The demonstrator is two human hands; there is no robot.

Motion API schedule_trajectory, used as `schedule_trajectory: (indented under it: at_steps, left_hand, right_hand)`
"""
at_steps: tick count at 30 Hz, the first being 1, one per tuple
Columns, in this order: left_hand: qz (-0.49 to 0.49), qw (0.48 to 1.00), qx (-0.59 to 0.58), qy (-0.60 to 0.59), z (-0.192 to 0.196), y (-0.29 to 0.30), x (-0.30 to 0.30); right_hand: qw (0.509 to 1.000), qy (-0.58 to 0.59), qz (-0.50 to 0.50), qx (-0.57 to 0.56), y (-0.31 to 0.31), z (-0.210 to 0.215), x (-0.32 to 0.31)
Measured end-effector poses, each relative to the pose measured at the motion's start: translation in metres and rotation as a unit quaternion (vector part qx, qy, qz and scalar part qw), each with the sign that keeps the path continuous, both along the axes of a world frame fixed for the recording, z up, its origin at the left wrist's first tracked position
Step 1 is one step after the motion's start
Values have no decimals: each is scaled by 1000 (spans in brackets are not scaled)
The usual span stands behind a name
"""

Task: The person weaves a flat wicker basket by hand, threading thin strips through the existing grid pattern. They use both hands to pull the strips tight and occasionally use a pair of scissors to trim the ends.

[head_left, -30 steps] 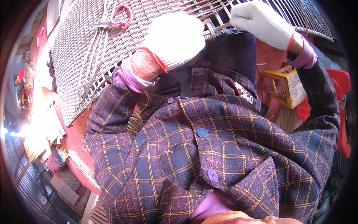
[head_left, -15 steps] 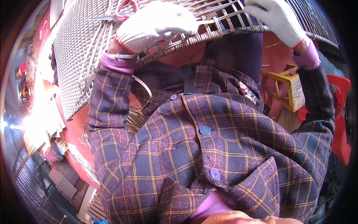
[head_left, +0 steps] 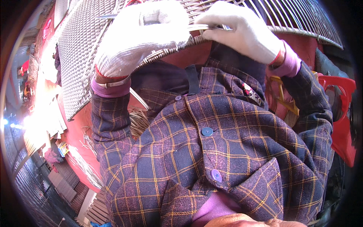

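Observation:
A large wicker panel (head_left: 81, 49) lies across the top of the view, closely woven at the left and with open bare ribs at the right. Both my hands wear white knit gloves with red cuffs and meet over its near rim. My left hand (head_left: 147, 39) is closed round a pale flat weaving strand (head_left: 199, 27). From the right, my right hand (head_left: 244, 32) pinches the same strand between thumb and fingers. A scissor blade (head_left: 106, 16) sticks out beside my left hand, which hides most of the scissors. Glare washes out the left glove.
Loose strands (head_left: 139, 120) hang and lie under my left forearm. A yellow stool (head_left: 283, 94) stands beyond my right sleeve, with a red plastic chair (head_left: 344, 125) at the far right. More pale strands (head_left: 81, 160) lie on the red floor at the left.
My right hand has moved left along the rim to meet my left hand and now pinches the strand. My left hand has come nearer and covers the red scissor handles more.

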State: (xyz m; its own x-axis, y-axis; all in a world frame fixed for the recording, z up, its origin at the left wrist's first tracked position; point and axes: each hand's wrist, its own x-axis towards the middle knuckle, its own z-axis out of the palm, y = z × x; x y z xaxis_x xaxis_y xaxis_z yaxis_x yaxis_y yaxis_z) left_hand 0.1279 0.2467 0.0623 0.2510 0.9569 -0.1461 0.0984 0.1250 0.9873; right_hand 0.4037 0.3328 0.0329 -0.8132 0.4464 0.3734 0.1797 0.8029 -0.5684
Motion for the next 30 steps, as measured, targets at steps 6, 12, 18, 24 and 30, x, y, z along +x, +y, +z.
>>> schedule_trajectory:
  at_steps: [6,12,18,24,30]
  left_hand:
    - [-24,999,43,2,-6,-3,-2]
    - [-30,993,60,95,2,-4,4]
    - [15,990,95,99,-16,-14,-18]
    - [127,980,128,-88,-69,-27,-47]
    - [162,944,79,-275,-80,-38,-60]
  right_hand:
    - [980,10,-36,-195,-4,53,13]
    - [968,-45,-44,-244,-16,120,-20]
    - [961,-44,-83,-260,0,108,-22]
    - [943,-64,-36,-325,39,34,4]
    - [950,-116,6,-289,24,28,5]
